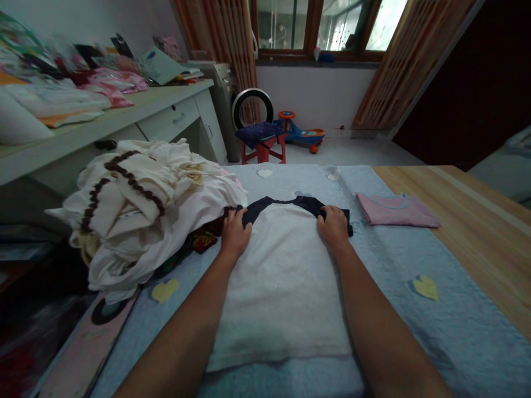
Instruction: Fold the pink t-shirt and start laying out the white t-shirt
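Note:
A white T-shirt (286, 282) with dark navy sleeves lies spread flat in front of me, collar pointing away. My left hand (236, 235) is at its left sleeve, fingers curled onto the cloth near the underarm. On the other side, my right hand (334, 224) grips the right sleeve in the same way, with part of the dark cuff showing beyond the fingers. The fingertips of both hands are partly hidden. Under the shirt is a light blue cloth (398, 320) with yellow and white hearts.
A large heap of cream and white clothes (157, 193) is at the left, darker garments under its edge. A folded pink garment (398, 210) lies at the right, near bare wooden tabletop (464, 204). Beyond are a red stool (264, 152), a ride-on toy (302, 132) and a cluttered desk (166, 102).

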Available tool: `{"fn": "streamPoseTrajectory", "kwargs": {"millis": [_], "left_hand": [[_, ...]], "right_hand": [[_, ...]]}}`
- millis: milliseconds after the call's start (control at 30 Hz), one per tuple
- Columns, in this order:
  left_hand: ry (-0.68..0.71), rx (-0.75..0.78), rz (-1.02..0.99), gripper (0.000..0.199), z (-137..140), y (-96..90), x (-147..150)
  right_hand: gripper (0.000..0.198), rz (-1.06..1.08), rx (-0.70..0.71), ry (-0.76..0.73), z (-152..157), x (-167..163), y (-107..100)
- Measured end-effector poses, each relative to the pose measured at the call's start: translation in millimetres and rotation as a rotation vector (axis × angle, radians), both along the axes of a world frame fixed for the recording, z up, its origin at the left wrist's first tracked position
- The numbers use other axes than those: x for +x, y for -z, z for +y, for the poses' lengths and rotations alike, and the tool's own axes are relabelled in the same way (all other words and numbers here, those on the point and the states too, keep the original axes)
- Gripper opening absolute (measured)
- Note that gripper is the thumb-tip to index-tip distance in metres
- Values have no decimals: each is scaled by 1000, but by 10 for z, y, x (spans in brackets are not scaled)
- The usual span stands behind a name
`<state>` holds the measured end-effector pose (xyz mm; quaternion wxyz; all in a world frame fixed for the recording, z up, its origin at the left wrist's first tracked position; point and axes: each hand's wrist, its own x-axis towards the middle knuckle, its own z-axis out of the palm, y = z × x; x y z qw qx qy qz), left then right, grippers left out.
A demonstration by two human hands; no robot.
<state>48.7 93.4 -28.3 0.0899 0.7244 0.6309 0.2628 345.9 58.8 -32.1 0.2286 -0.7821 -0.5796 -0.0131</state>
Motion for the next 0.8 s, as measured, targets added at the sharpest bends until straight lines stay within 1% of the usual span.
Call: {"fn": "streamPoseTrajectory", "kwargs": {"millis": [100, 267, 467, 667, 800], "left_hand": [[48, 0, 9, 42, 36, 20, -36], [65, -11, -29, 40, 131, 3, -46], [68, -30, -79, 41, 124, -33, -43], [51, -63, -52, 45, 99, -92, -48], [79, -85, -26, 41, 110, -101, -64]], "right_hand": [[34, -10, 11, -10, 13, 6, 31], [36, 0, -17, -37, 41, 65, 34], [35, -42, 0, -77, 64, 230, 23], [45, -107, -76, -84, 76, 253, 61], [48, -128, -102, -73, 80, 227, 80]]}}
